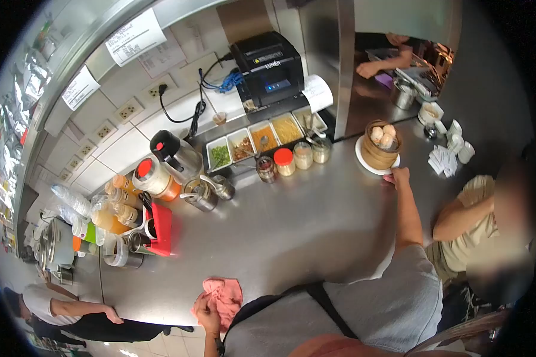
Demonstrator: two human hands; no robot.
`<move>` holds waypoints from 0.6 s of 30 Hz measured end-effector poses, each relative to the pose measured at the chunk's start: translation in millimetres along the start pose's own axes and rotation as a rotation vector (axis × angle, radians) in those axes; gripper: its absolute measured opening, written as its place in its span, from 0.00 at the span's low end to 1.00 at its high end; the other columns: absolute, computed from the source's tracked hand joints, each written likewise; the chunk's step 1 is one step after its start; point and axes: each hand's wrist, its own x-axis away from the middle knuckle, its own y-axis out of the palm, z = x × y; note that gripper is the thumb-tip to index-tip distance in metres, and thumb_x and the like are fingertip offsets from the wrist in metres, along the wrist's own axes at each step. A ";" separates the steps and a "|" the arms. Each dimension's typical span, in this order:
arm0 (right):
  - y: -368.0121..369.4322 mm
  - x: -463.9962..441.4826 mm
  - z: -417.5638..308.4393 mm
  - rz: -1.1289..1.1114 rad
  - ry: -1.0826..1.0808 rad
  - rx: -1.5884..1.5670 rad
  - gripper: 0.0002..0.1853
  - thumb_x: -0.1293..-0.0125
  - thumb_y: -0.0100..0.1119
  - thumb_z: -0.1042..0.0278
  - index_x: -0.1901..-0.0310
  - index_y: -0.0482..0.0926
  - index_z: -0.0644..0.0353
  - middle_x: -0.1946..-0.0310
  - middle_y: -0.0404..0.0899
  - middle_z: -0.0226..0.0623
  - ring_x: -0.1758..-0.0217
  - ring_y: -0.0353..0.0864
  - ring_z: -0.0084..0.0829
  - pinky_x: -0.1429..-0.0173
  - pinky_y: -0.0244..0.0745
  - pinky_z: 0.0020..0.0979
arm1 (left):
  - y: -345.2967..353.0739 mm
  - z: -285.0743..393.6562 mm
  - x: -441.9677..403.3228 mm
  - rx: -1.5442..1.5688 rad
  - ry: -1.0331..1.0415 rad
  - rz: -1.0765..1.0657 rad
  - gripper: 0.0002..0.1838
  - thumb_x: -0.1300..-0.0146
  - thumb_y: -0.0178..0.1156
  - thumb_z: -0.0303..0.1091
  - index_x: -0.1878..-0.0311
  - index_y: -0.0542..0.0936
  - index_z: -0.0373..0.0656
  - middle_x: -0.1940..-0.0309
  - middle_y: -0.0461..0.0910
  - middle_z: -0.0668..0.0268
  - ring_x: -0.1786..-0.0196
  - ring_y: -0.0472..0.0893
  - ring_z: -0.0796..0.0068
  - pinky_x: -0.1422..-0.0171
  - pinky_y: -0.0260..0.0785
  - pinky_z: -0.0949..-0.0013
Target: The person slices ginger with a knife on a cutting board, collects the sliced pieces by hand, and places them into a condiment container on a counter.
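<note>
Buns (pixel 386 141) sit just beyond the fingers of our right hand (pixel 401 175), partly hidden by the wall of one bamboo steamer (pixel 380 159); we count at least three. Those fingers pinch the near rim of one white plate (pixel 361 156) under it, the tips beneath out of our sight. Our left hand (pixel 205 312) has its fingers curled into one pink cloth (pixel 225 297), tips lost in the folds. Left of the right fingers, well apart, we count four jars (pixel 286 169) and, behind them, five trays (pixel 274 132), one hard to make out.
</note>
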 end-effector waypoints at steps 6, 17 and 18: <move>55.3 -78.5 -40.2 0.102 -0.099 -0.119 0.15 0.34 0.48 0.82 0.48 0.74 0.80 0.61 0.82 0.54 0.75 0.86 0.44 0.76 0.89 0.35 | 9.0 13.9 -5.7 -0.034 -0.026 0.085 0.07 0.42 0.68 0.28 0.60 0.86 0.40 0.50 0.83 0.56 0.47 0.78 0.57 0.40 0.68 0.61; 135.4 -53.6 -99.3 0.180 -0.542 -0.209 0.44 0.31 0.62 0.63 0.22 0.45 0.65 0.20 0.40 0.50 0.18 0.42 0.45 0.19 0.41 0.44 | 14.7 14.6 -4.3 -0.114 -0.063 0.151 0.08 0.42 0.67 0.32 0.59 0.86 0.42 0.51 0.83 0.58 0.48 0.79 0.56 0.41 0.68 0.59; 141.1 -47.7 -107.5 0.258 -0.734 -0.134 0.43 0.31 0.63 0.62 0.23 0.48 0.64 0.20 0.41 0.51 0.18 0.45 0.47 0.19 0.43 0.45 | 15.0 8.1 -3.0 -0.165 -0.039 0.154 0.08 0.42 0.66 0.32 0.59 0.86 0.43 0.51 0.83 0.59 0.48 0.79 0.57 0.41 0.67 0.58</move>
